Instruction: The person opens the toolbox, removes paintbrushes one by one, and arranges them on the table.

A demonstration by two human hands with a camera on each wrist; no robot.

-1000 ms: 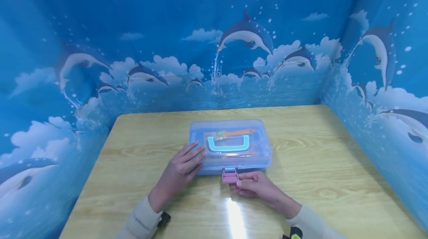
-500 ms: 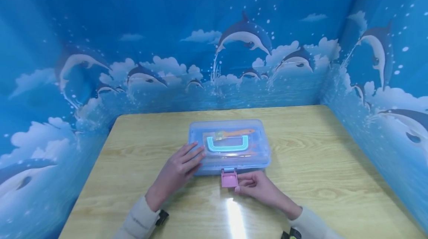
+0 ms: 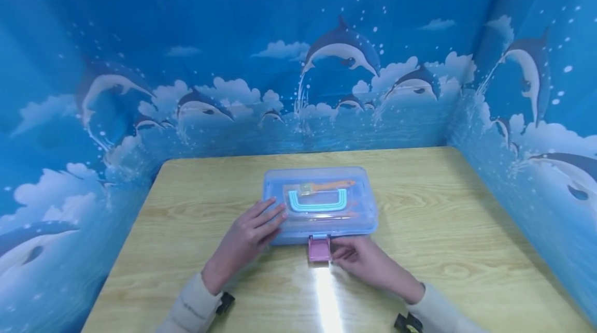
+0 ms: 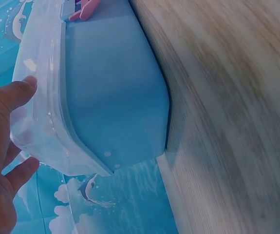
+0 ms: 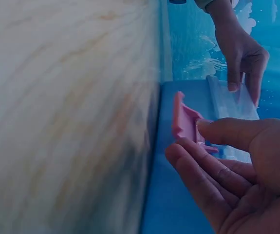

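Observation:
A plastic storage box (image 3: 322, 224) with a clear lid and blue base sits on the table in the head view. A pink latch (image 3: 319, 249) is swung outward at its front; the right wrist view shows the latch (image 5: 186, 119) standing away from the blue wall. My right hand (image 3: 368, 263) is beside it, thumb and index fingertips at its edge. My left hand (image 3: 249, 234) rests on the lid's left front corner with fairly straight fingers. In the left wrist view, the left thumb (image 4: 20, 92) lies against the lid. The lid is down on the base.
Through the lid shows a brush (image 3: 328, 185) with an orange handle, and a light blue carrying handle (image 3: 318, 207) lies folded on top. The wood-grain table (image 3: 196, 198) extends on both sides. A blue dolphin-print curtain (image 3: 224, 53) surrounds its back and sides.
The pink latch has swung further outward and down. My right hand has shifted slightly with it, its fingers curling more. The left hand and the box have hardly moved.

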